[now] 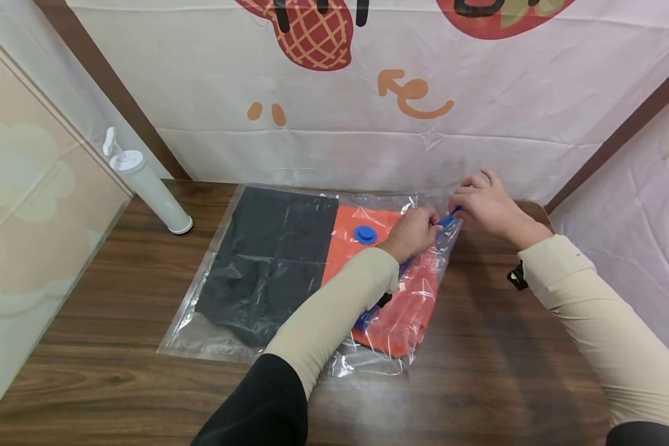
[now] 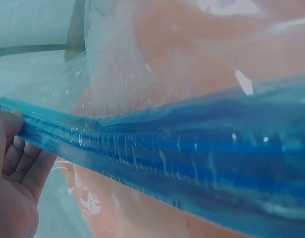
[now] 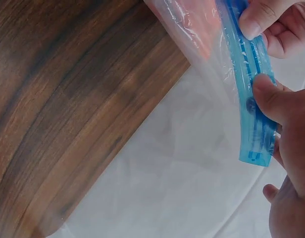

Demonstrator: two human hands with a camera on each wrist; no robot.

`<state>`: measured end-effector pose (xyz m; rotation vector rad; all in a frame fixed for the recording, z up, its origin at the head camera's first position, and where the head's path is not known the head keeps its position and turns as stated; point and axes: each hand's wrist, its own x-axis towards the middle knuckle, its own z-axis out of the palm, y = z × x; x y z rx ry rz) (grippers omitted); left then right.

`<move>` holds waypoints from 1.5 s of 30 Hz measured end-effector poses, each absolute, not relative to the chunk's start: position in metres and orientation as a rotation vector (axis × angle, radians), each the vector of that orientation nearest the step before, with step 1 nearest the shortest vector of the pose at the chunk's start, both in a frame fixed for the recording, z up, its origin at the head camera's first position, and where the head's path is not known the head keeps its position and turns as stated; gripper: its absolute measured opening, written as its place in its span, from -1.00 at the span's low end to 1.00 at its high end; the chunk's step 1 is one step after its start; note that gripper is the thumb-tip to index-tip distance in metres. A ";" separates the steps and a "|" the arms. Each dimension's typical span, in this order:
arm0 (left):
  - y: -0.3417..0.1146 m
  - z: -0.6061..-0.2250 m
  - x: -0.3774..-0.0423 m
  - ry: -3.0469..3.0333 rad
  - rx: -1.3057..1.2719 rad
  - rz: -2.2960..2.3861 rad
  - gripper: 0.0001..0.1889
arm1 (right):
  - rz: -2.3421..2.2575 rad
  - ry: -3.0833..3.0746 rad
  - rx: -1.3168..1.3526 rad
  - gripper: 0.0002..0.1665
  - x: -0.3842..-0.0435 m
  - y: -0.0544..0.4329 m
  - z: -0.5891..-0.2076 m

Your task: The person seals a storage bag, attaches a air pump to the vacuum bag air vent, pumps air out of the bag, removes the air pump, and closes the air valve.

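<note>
A clear vacuum storage bag lies on the table with dark grey and orange folded fabric inside. On its upper face sits a round blue valve. A blue zip strip runs along the bag's right part, its far end lifted. My left hand pinches this strip between thumb and fingers. Close beside it, my right hand pinches the strip near its far end. The right wrist view shows the right thumb pressed flat on the strip, just short of its cut end.
A white hand pump stands upright at the table's back left. The brown wooden table meets a printed cloth backdrop behind the bag. A pale panel closes the left side and another cloth the right.
</note>
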<state>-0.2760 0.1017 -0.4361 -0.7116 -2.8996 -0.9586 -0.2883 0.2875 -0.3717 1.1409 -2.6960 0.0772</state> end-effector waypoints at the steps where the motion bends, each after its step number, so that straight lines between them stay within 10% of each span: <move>1: 0.101 -0.436 -0.276 -2.905 -0.710 -0.967 -0.90 | 0.074 -2.689 1.142 -0.79 -0.289 0.287 -0.373; 45: 0.098 -0.442 -0.280 -2.917 -0.732 -1.085 -0.87 | 0.053 -2.682 1.115 -0.79 -0.299 0.302 -0.361</move>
